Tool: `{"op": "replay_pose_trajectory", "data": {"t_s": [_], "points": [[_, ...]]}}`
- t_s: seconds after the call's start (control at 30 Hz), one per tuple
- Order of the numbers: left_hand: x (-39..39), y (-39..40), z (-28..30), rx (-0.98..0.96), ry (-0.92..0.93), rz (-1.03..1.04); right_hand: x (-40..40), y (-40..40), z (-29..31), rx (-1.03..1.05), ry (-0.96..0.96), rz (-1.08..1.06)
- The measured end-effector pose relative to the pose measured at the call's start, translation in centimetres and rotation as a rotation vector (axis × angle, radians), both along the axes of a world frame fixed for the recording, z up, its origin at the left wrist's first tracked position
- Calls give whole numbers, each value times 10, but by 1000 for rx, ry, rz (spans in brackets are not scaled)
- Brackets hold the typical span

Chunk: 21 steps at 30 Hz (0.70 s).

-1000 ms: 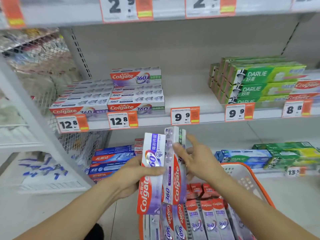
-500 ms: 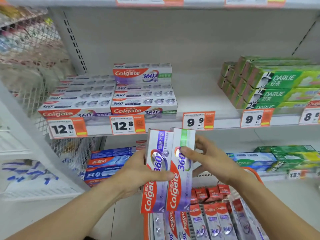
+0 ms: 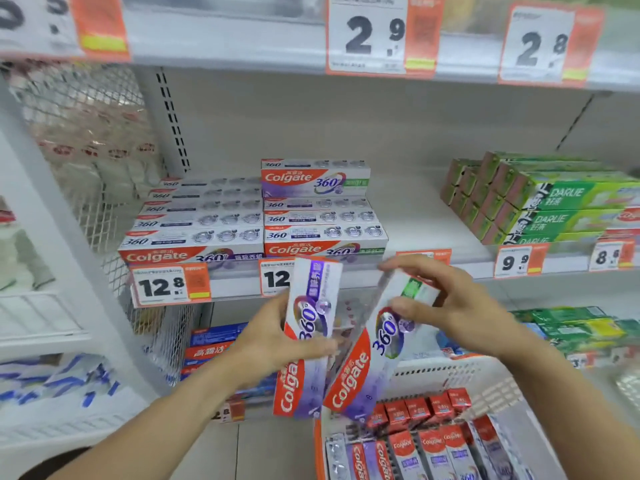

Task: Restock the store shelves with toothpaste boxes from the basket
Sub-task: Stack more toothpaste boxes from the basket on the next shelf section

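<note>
— What can't you make out?
— The 12.8 price tag at centre is half hidden behind the purple-striped box gripped in the left hand. The basket runs off the bottom edge (white perforated plastic, orange rim).
— And the right hand?
— Pinching the green-striped box, tilted, its lower end touching the other. Both are glossy cardboard, long and flat. Motion blurs the small print.
— The shelf?
— Colgate stacks sit mid-frame.

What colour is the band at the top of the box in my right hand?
Green, on the box in the right hand; head view.
</note>
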<state>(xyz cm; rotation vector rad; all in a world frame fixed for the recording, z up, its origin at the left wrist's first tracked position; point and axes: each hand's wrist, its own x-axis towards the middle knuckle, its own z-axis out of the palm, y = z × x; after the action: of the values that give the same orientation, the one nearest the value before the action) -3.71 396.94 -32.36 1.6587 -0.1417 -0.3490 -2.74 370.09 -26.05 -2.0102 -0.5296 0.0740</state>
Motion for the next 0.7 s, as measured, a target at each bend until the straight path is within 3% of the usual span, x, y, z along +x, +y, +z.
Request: {"op": "replay_pose_trajectory", "data": {"t_s": [0.17,0.3,0.53,0.7], "points": [[12,24,10,-164,-87,398,23,-16,43,470,-132,-237],[6,37,14,-248,-85,494,69,7,53,669,-145,-274],[0,28,19,-355,-41,575,145,41,40,177,-155,-307],[2,23,19,-337,-37,578,161,42,41,-141,-375,-325]]}}
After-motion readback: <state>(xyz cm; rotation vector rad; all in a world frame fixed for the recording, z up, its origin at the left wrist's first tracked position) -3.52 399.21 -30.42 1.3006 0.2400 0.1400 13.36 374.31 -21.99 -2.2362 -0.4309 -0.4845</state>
